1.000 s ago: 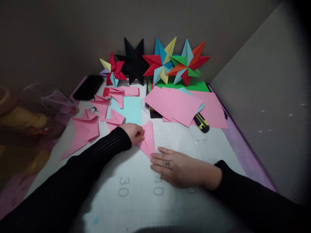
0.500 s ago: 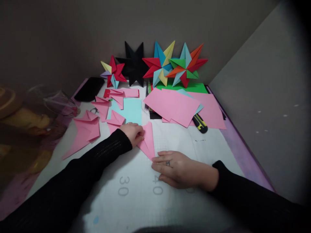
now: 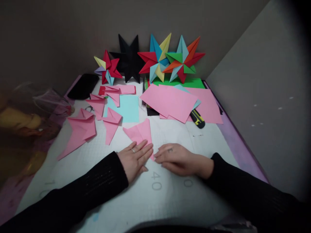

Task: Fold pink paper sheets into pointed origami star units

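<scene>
Partly beneath your left hand (image 3: 136,159): the folded pink paper (image 3: 140,131).
That hand lies flat, unclamped, across its lower part; your right hand (image 3: 178,158) curls at its near tip, whether pinching it I cannot tell.

Long black sleeves reach both wrists. The left sleeve (image 3: 80,191) is knit-like, with faint rows of tiny openwork on the forearm; the right sleeve (image 3: 243,184) has a slightly raised cuff edge. A slim, pale ring (image 3: 133,150) circles a finger of the left hand (image 3: 133,160); the right hand (image 3: 183,158) bears a small dark figure (image 3: 170,150), ring or marking unclear.
</scene>
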`<control>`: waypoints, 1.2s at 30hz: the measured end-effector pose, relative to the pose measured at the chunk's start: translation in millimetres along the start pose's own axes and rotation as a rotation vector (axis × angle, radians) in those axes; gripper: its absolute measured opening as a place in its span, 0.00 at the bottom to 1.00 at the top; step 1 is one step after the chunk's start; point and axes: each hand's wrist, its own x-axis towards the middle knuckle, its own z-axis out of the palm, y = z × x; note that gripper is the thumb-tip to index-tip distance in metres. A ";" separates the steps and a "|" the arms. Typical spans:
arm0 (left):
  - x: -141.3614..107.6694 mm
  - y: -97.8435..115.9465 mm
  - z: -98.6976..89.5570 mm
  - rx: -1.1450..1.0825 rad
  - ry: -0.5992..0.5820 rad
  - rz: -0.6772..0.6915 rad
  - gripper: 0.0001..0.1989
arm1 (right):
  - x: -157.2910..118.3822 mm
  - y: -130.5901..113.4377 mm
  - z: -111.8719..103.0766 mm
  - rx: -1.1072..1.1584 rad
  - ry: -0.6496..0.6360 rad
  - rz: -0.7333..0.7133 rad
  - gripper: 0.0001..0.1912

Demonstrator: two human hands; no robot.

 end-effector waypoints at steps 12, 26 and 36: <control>1.8 1.2 -1.8 -0.029 -0.050 -0.020 0.27 | 1.7 2.4 0.1 -0.212 -0.101 -0.054 0.14; -0.6 -2.2 -0.6 -0.027 -0.032 -0.009 0.27 | 5.7 -5.1 -0.3 -0.261 -0.236 -0.060 0.13; -15.0 -41.4 -3.6 -0.003 -0.011 -0.135 0.28 | 4.4 -6.4 2.2 -0.272 -0.228 -0.033 0.13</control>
